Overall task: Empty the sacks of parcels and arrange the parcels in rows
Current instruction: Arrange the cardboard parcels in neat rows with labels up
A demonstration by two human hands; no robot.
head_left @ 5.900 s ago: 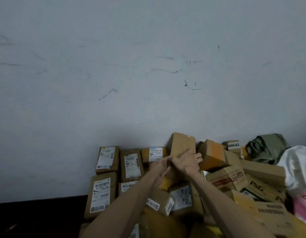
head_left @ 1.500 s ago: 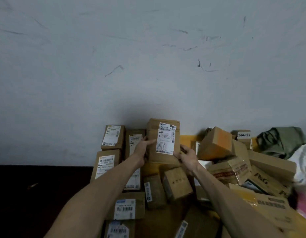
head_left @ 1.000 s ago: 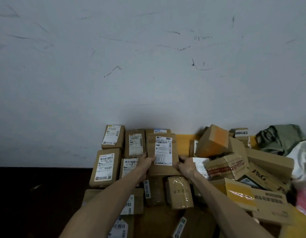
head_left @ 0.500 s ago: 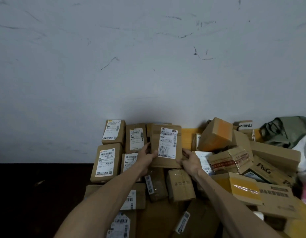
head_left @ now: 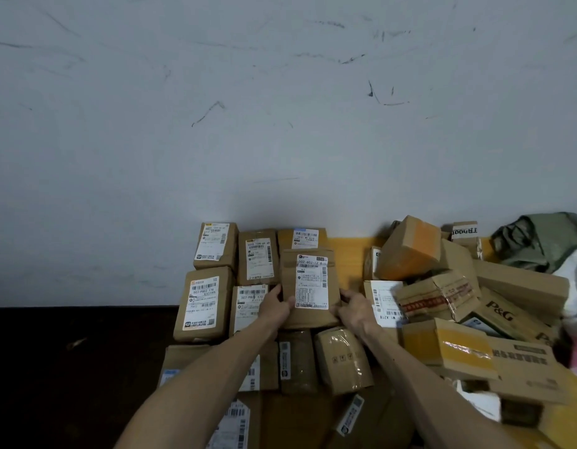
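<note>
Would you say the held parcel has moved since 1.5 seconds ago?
Yes: the parcel came down toward the person, uncovering the labelled box behind it.

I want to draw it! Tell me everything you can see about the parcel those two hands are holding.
The brown cardboard parcel is a flat rectangle, face up, long side pointing to the wall. A white shipping label with barcodes covers most of its top; a tape strip crosses its far end. The left hand grips its near left edge, the right hand its near right corner. Its far end overlaps another labelled parcel by the wall.
</note>
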